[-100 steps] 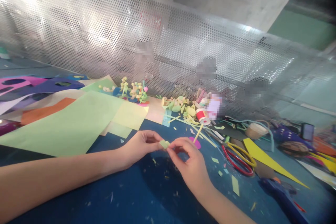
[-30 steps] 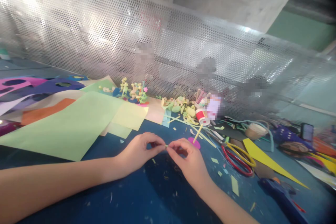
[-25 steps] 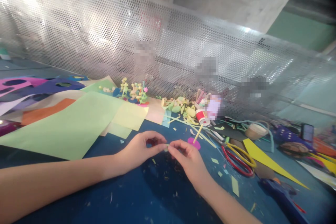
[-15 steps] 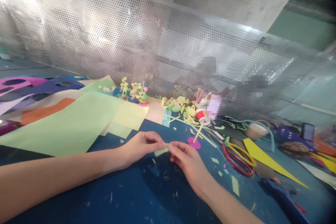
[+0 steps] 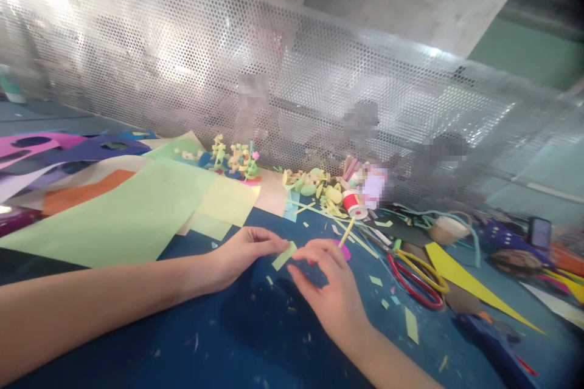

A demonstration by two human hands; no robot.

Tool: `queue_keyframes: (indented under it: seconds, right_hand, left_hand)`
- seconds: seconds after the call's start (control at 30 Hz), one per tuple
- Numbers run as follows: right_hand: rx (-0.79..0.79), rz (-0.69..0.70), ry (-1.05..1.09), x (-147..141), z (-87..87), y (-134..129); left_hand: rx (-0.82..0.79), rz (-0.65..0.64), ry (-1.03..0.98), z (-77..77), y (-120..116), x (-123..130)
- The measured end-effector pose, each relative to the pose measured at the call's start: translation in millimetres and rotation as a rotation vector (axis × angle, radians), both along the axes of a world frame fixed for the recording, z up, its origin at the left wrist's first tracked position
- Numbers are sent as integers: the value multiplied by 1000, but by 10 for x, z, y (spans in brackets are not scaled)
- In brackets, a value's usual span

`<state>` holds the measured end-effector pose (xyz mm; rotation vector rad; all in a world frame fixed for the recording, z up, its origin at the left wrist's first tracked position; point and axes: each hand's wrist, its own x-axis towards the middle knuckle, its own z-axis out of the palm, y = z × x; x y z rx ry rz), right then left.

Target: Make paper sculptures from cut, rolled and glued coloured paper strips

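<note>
Between finger and thumb of my left hand is a small light-green strip of paper. It hangs tilted over the dark blue tabletop. My right hand is just right of the strip, thumb and forefinger parted, with nothing visible between them. Behind the right hand stands a thin yellow stick on a round magenta base, partly hidden by that hand. Small green paper scraps lie to its right.
Light-green sheets and other coloured paper spread at the left. Red-handled scissors, a yellow paper triangle and a dark blue tool lie right. Small paper figures and a red-and-white roll stand before a perforated screen.
My right thumb and forefinger have come off the paper strip and spread apart. The strip stays in my left fingers, with more of it showing. The view has shifted slightly.
</note>
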<state>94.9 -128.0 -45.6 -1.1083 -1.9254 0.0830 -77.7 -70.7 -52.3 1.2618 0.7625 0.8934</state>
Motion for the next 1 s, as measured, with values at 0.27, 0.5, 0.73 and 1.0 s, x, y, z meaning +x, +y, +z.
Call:
queue_keyframes:
  seconds: [0.27,0.5,0.73,1.0]
  right_hand:
    - [74,0,-111,-11,16,-2]
    - [76,11,-90,-14,30,-34]
    - [6,-26,56,-37,57,-26]
    - [-180,14,216,-51,17,-17]
  left_hand:
    - [21,-28,34,20,-36,-8]
    - [62,-69,14,18,-42,-11]
    - [123,-121,42,88,-74,-15]
    - [133,-111,71,103,-80,-13]
